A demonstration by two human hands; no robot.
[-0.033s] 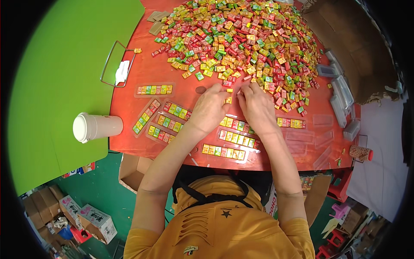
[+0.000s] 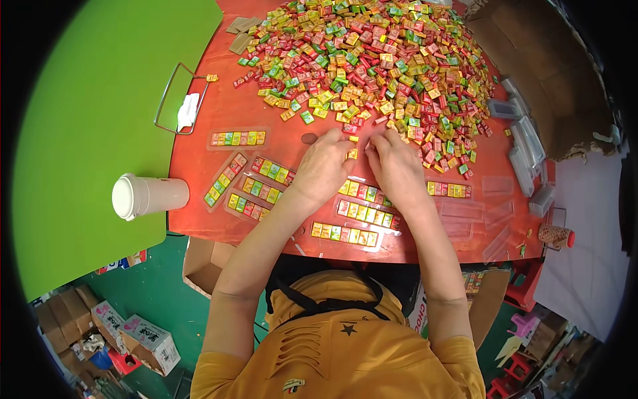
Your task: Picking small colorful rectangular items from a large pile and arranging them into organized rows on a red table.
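Note:
My left hand is closed near the front edge of a big heap of small red, yellow, green and orange boxes. Small yellow boxes show at its fingertips. Beside it, my right hand has its fingers curled together; whatever they hold is hidden. Beneath and in front of my wrists lie clear plastic trays, each with a row of the small boxes, such as one tray near the table edge. Further filled trays lie left of my left arm, among them a tray, and another tray is right of my right wrist.
A white lidded cup lies at the left edge of the red table. A wire frame stands behind it. On the right are clear plastic cases, thin clear trays, an open cardboard box and a red-capped jar.

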